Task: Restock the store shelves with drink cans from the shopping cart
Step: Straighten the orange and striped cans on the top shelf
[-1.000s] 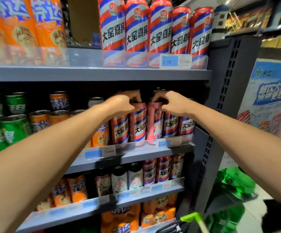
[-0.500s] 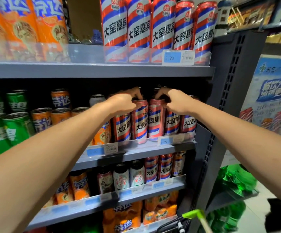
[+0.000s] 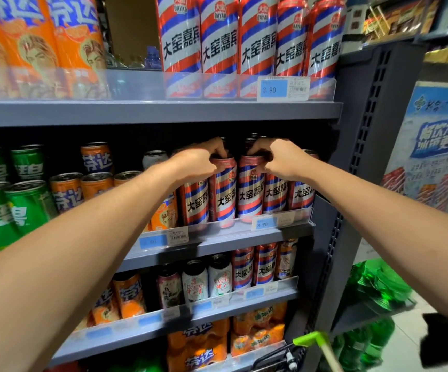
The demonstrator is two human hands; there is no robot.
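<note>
Two tall red, white and blue striped cans stand side by side at the front of the middle shelf (image 3: pixel 217 237). My left hand (image 3: pixel 198 162) grips the top rim of the left can (image 3: pixel 224 194). My right hand (image 3: pixel 279 159) grips the top rim of the right can (image 3: pixel 251 191). More cans of the same kind stand to either side and behind, partly hidden by my hands. The green handle of the shopping cart (image 3: pixel 314 342) shows at the bottom edge.
The shelf above (image 3: pixel 163 111) hangs low over the cans and carries tall striped cans and orange ones. Green and orange cans (image 3: pixel 16 205) fill the left of the middle shelf. A dark shelf upright (image 3: pixel 357 157) stands right; green bottles (image 3: pixel 378 288) lie beyond it.
Both hands stay on the can tops. The two cans have turned a little and stand upright at the shelf front. My view has shifted slightly.
</note>
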